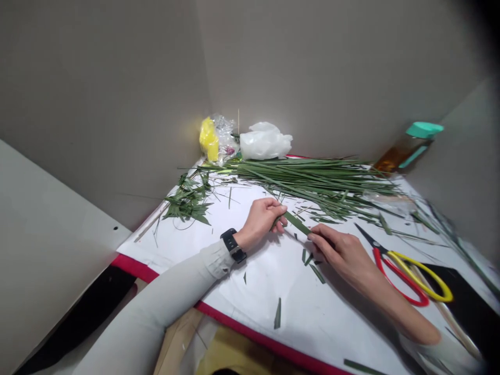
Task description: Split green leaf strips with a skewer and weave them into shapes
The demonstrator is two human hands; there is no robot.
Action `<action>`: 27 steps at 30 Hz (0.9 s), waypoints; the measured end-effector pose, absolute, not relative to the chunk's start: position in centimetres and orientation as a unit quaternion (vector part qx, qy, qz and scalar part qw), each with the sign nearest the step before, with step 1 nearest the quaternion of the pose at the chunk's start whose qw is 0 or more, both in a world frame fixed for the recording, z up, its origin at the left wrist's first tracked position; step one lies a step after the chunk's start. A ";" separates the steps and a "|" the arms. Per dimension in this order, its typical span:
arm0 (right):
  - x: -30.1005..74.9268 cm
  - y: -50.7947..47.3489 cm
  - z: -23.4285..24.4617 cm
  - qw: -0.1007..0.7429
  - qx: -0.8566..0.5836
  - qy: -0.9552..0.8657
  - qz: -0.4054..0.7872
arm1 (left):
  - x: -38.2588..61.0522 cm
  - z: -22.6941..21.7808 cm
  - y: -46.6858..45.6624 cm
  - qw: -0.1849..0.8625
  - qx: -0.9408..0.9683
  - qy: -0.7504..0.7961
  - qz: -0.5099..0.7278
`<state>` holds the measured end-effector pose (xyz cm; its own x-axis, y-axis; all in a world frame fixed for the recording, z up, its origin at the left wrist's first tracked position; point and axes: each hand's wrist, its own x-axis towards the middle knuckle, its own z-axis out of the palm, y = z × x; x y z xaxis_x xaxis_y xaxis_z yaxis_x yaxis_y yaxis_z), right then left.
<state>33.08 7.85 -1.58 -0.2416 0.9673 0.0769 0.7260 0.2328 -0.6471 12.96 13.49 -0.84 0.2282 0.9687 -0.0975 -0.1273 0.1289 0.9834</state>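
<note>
White sheet (pixel 250 297), red-bordered, is spread over desk; grey walls (pixel 312 67) are seen behind. Green leaf strip (pixel 297 223) is pinched at mid-desk, left hand (pixel 261 220) at one end, right hand (pixel 336 255) at other. One long-leaf bundle (pixel 308 179) is laid along far edge; one pair of scissors (pixel 390 263) near right edge; one white plastic bag (pixel 264 141) beyond far edge.

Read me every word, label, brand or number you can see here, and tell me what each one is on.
Nothing can be read: the face of the black wristwatch shows no legible text, and the yellow packet and the amber container with a teal lid are too small or blurred to show any print.
</note>
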 end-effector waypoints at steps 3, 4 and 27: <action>33.2 8.0 -1.8 0.243 -0.561 -0.757 0.230 | 12.9 -0.9 13.4 0.604 0.492 0.436 0.451; 33.2 8.0 -1.8 0.242 -0.560 -0.760 0.225 | 12.9 -0.9 13.4 0.600 0.495 0.437 0.452; 33.3 7.9 0.7 0.306 -0.541 -0.718 0.312 | 11.2 1.9 12.8 0.624 0.548 0.352 0.432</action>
